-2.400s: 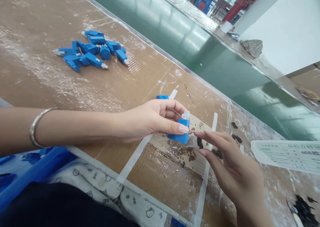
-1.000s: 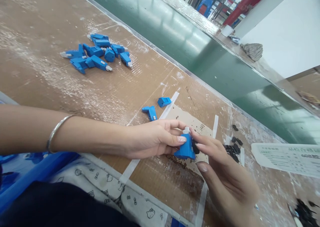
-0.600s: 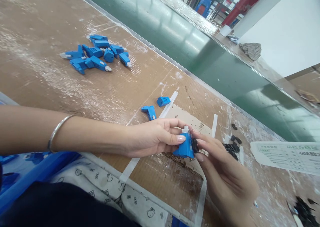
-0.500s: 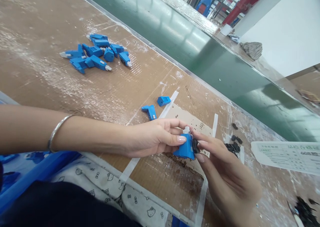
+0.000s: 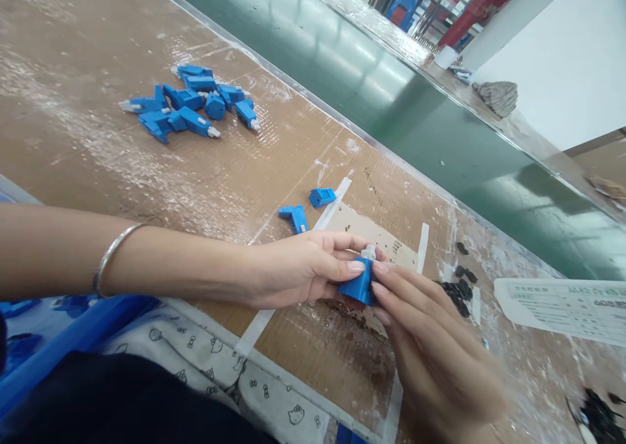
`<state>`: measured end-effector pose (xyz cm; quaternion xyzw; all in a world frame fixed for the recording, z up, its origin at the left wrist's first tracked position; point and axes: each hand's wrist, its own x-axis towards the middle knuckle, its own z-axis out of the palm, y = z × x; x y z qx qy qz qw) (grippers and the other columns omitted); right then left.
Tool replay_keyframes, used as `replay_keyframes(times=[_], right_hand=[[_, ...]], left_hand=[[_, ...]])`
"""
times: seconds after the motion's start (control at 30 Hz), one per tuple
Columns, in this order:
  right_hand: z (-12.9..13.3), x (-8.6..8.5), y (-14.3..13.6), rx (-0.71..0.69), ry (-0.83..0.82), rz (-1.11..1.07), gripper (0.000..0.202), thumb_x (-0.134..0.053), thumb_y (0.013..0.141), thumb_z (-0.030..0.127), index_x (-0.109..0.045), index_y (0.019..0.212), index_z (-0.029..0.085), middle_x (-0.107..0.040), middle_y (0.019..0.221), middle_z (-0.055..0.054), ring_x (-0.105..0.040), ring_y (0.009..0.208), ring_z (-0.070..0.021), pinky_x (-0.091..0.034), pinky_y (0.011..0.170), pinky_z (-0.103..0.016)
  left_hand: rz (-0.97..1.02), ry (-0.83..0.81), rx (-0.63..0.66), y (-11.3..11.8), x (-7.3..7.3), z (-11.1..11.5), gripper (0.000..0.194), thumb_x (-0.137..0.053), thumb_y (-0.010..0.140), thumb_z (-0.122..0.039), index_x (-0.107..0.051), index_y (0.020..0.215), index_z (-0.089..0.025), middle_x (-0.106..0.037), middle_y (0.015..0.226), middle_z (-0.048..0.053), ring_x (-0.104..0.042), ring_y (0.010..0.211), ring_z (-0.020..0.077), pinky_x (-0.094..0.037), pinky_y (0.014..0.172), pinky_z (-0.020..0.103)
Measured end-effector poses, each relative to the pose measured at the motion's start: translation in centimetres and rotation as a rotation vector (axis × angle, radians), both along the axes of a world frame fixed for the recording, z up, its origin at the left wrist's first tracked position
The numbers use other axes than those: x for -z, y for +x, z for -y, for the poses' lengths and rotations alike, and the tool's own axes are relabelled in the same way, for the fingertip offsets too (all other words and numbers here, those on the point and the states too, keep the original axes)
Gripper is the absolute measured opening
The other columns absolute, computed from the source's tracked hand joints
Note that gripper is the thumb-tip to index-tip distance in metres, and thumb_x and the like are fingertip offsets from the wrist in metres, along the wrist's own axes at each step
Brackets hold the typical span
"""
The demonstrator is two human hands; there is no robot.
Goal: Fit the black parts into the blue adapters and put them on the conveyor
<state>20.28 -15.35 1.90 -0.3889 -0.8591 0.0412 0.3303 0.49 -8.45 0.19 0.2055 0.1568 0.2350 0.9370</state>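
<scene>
My left hand (image 5: 313, 268) is closed on a blue pistol-shaped plastic piece (image 5: 359, 287), thumb on its near face. A translucent nozzle (image 5: 368, 252) sticks up from the piece's end. My right hand (image 5: 435, 340) presses its bunched fingertips and thumb against the right side of this blue piece. Those fingers cover the spot where a small black part sat, so it is hidden. Just beyond my left hand, two similar blue pieces, one angled (image 5: 294, 218) and one showing its slotted end (image 5: 321, 197), lie on the cardboard-covered table (image 5: 210, 190).
A pile of blue pieces (image 5: 190, 102) with translucent tips lies at the far left. Small black parts (image 5: 457, 294) are at the right, with another heap (image 5: 601, 418) at the lower right. A printed plastic sheet (image 5: 562, 307) lies there too. A green belt (image 5: 342, 72) runs behind.
My right fingers have closed in over the side of the blue piece, covering the black part seen before. The blue piece has turned slightly in my left hand.
</scene>
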Motion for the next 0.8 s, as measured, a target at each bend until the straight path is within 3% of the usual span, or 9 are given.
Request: replay_keyframes(times=[0.1,0.23,0.37,0.47,0.63,0.8], right_hand=[[-0.1,0.4,-0.1,-0.040,0.083,0.137,0.031,-0.062,0.090,0.004,-0.064,0.121,0.008,-0.071,0.124,-0.017,-0.056,0.132,-0.0267,-0.054,0.101,-0.045],[0.0,0.6,-0.2,-0.064,0.053,0.138,0.034,-0.060,0.092,0.009,-0.061,0.126,0.005,-0.065,0.133,-0.019,-0.046,0.141,-0.0279,-0.047,0.109,-0.045],[0.0,0.4,-0.3,-0.067,-0.024,0.099,0.045,-0.057,0.094,0.011,-0.053,0.138,0.008,-0.057,0.143,-0.017,-0.041,0.144,-0.0258,-0.041,0.115,-0.043],[0.0,0.2,0.2,-0.026,-0.077,0.005,0.056,-0.057,0.095,0.013,-0.044,0.149,0.017,-0.054,0.148,-0.012,-0.044,0.141,-0.0238,-0.042,0.115,-0.042],[-0.3,0.3,2.2,0.279,-0.079,-0.198,0.049,-0.062,0.093,0.019,-0.055,0.141,0.028,-0.061,0.142,-0.007,-0.056,0.131,-0.0280,-0.044,0.110,-0.053],[-1.3,-0.1,3.2,0.684,0.019,-0.357,0.030,-0.063,0.094,0.031,-0.070,0.120,0.019,-0.073,0.123,-0.011,-0.067,0.117,-0.0273,-0.051,0.105,-0.052]], left_hand=[[0.048,0.020,-0.014,0.1,0.0,0.0,0.013,-0.071,0.088,-0.021,-0.069,0.098,-0.014,-0.064,0.096,0.003,-0.058,0.094,0.0130,-0.042,0.090,0.025],[0.050,0.036,-0.006,0.2,-0.5,0.1,0.022,-0.078,0.085,-0.032,-0.069,0.092,-0.013,-0.059,0.090,0.001,-0.053,0.087,0.0109,-0.040,0.083,0.022],[0.021,0.041,0.034,0.0,-0.9,0.0,0.031,-0.083,0.080,-0.034,-0.069,0.097,-0.012,-0.059,0.089,0.001,-0.053,0.091,0.0128,-0.038,0.087,0.026],[0.000,0.025,0.028,-0.2,-0.9,-0.1,0.028,-0.082,0.081,-0.026,-0.067,0.099,-0.011,-0.059,0.088,0.001,-0.052,0.084,0.0116,-0.037,0.082,0.027],[-0.030,0.013,0.010,-0.3,-0.6,-0.4,0.020,-0.071,0.089,-0.014,-0.065,0.108,-0.008,-0.062,0.091,0.003,-0.052,0.080,0.0115,-0.037,0.077,0.028],[-0.004,0.057,0.060,-0.5,-0.5,-0.6,0.025,-0.072,0.090,-0.018,-0.065,0.111,-0.008,-0.067,0.088,0.003,-0.055,0.080,0.0109,-0.038,0.084,0.028]])
